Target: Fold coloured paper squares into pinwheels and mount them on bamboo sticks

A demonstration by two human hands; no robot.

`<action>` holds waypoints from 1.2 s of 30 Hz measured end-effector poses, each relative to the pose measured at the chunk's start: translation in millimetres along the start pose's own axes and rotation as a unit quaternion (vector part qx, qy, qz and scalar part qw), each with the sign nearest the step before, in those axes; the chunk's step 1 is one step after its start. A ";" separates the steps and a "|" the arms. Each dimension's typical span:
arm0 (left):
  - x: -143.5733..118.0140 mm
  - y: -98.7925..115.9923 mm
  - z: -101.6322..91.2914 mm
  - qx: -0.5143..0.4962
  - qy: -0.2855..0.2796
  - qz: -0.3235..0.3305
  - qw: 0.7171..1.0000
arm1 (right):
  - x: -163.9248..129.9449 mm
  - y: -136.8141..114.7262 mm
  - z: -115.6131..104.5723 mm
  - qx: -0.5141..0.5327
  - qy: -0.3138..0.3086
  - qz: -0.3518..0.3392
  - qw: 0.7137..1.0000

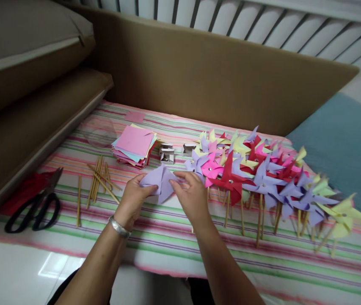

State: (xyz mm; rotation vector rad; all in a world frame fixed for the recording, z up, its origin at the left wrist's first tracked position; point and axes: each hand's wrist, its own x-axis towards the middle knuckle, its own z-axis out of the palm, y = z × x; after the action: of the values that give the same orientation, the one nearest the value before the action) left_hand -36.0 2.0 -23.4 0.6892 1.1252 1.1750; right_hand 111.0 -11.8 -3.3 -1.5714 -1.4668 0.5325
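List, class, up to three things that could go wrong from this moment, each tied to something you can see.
1. Both hands, left hand and right hand, pinch the folded lilac paper; a slack grip could let the folds spring open.
2. The right hand sits close to the finished pinwheels; a sideways nudge might crush one.
3. The wooden sticks lie loose near the left hand and could roll off the striped cloth.

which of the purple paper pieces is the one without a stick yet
The purple paper held between the left hand and right hand; the other purple pinwheels lie finished on sticks.
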 end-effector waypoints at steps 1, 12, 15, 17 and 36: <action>-0.5 0.6 -0.8 0.012 -0.009 -0.003 1.000 | 2.8 -0.5 -3.9 0.018 -0.011 0.016 1.000; -8.3 1.3 4.3 0.102 -0.069 -0.008 0.992 | 5.4 1.4 -8.3 0.218 -0.213 0.180 0.935; -8.0 1.5 5.3 0.039 -0.058 -0.018 0.997 | 7.1 4.6 -7.3 0.232 -0.186 0.189 0.936; -8.8 1.4 6.3 -0.032 -0.064 -0.044 0.996 | 8.6 7.4 -6.1 0.262 -0.157 0.201 0.931; -6.2 -6.8 8.6 -0.110 -0.056 -0.085 0.989 | -0.8 5.6 18.8 0.381 -0.066 0.210 0.898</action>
State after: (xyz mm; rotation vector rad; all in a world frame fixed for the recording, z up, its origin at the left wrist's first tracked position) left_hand -25.5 -4.8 -24.7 0.4743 0.9246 1.0820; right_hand 98.9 -6.1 -17.6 -1.2014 -0.8158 1.3074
